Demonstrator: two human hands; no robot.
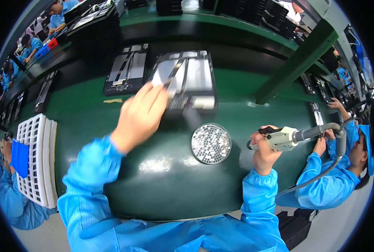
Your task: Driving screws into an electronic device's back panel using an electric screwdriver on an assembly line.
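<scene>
My left hand (140, 113), slightly blurred, reaches to the lower left part of an opened tablet-like device (199, 75) with silver panels inside. Its fingers are pressed together. A thin dark strip shows just beyond the fingertips; whether it is held or belongs to the device I cannot tell. My right hand (264, 156) is wrapped round a pale power screwdriver (282, 139), lying sideways with its tip to the left and a grey cable behind. Between my hands sits a round dish (211, 143) full of tiny silvery pieces, too small to name.
Another opened device (128, 69) lies at the back left. White grid trays (35, 159) with a blue piece stand at the left edge. A green post (296, 63) rises at the back right. A co-worker (334, 172) works at the right, near the screwdriver's cable.
</scene>
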